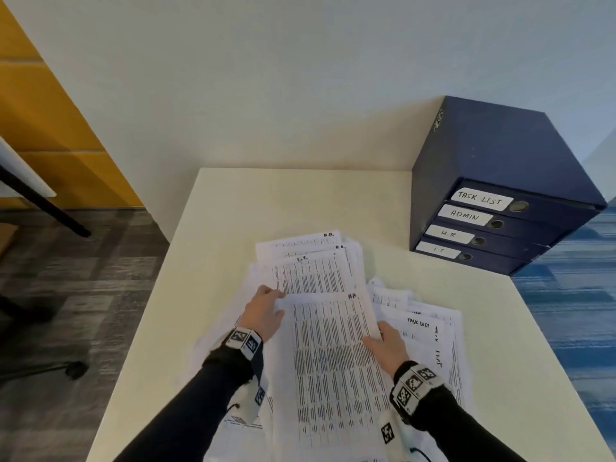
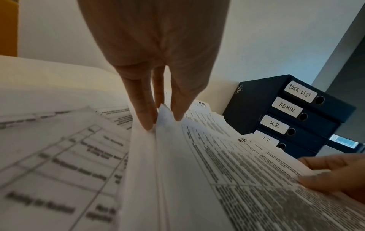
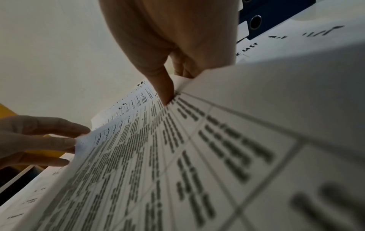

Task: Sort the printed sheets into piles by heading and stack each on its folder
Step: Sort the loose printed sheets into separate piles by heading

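Head view: evenly and softly lit, no glare; straight lines bending toward the frame edges; table (image 1: 233,208) showing only faint shadows beside the printed sheets (image 1: 330,345). Left wrist view: dimmer and grainy; left hand (image 2: 154,46) looming large and shaded; nearest print smearing out of focus, folder labels (image 2: 287,107) staying legible. Right wrist view: darkest; right hand (image 3: 177,39) backlit against the pale wall; foreground text heavily blurred, possibly from closeness to the lens.

bare table (image 1: 266,201) beyond sheets (image 1: 310,278), folders (image 1: 493,208) seemingly blocking far right
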### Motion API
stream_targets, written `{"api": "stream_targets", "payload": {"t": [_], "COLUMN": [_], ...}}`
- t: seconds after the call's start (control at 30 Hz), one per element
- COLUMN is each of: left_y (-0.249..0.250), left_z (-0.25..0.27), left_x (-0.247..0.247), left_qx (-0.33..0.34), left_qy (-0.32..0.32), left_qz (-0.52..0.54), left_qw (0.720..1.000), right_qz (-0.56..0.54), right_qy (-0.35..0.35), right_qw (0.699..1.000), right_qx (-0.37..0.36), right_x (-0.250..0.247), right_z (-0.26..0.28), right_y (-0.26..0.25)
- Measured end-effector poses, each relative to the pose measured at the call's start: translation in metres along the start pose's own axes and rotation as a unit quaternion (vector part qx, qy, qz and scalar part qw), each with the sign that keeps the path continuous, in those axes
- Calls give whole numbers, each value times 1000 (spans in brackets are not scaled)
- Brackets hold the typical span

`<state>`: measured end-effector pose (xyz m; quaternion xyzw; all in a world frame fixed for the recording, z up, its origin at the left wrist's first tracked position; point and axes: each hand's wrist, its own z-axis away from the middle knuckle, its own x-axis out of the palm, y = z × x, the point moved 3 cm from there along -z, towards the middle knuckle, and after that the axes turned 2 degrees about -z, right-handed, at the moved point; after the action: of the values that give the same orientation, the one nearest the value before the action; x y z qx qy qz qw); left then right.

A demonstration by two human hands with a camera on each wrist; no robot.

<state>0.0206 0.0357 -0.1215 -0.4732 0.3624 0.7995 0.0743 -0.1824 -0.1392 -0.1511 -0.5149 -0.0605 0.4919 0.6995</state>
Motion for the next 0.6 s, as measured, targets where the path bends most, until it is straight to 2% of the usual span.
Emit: {"api": "stream_targets", "payload": {"t": [0.1,0.37,0.47,0.6], "left_y": [-1,-8,-9,-4], "left_z": [2,-4,-2,4], "left_x": [4,-1,1,4], "left_qx": [-7,-59,-53,-42], "left_qy": [28,35,44,18], "left_qz": [8,65,65,54], "left_qw": [1000,996,996,998], "right_qz": [-9,-14,-17,17], "right_qy": [3,26,48,70], "right_qw": [1000,999,998,997], "right_qx": [6,-13,-30,-38], "right_x": [0,1,3,4], "right_z": [0,8,10,10], "right_y": [-2,-4,-6,-8]}}
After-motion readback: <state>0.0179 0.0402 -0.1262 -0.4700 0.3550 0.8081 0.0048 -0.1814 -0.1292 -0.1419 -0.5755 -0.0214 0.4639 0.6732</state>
